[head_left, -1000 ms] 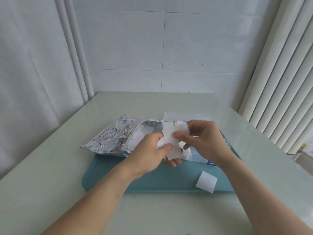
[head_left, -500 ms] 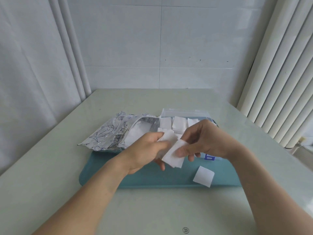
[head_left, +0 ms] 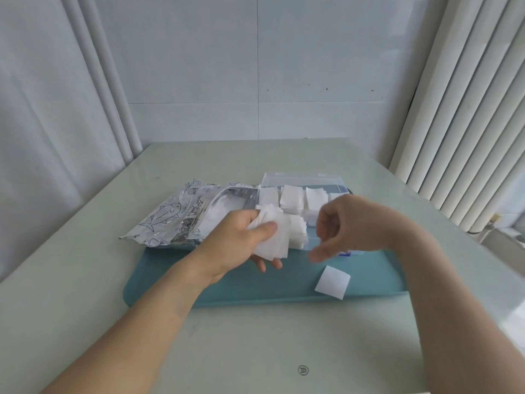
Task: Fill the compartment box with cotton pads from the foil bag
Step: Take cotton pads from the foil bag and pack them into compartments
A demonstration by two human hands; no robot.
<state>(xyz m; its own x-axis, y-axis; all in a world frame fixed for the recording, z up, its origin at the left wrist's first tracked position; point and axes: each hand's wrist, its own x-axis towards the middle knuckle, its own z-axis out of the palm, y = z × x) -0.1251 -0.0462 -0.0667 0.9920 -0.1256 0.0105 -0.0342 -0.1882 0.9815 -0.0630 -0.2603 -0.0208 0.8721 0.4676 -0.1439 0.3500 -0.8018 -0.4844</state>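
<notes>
Nearest to the camera, two bare forearms reach forward over the pale green desk [head_left: 85, 280]. A teal tray [head_left: 176, 282] lies across the desk, and on its front part, close to the near rim, one single cotton pad [head_left: 332, 282] lies flat and alone.

Above the tray, the left hand [head_left: 241, 240] holds a stack of cotton pads [head_left: 274, 237]; the thumb presses on top and the fingers [head_left: 262, 264] curl under the stack. The right hand [head_left: 355, 223] is just beside it, over the tray, and it is blurred. Its fingers are curled and the thumb and first finger point down toward each other. I see nothing between them, but because of the blur I cannot tell for sure.

Behind the hands, the clear compartment box [head_left: 301, 180] stands on the far part of the tray. White pads already fill several of its compartments. To its left, touching it, the silver foil bag [head_left: 170, 214] with a fish drawing lies open, partly on the tray and partly on the desk, and white pads show in its mouth.
</notes>
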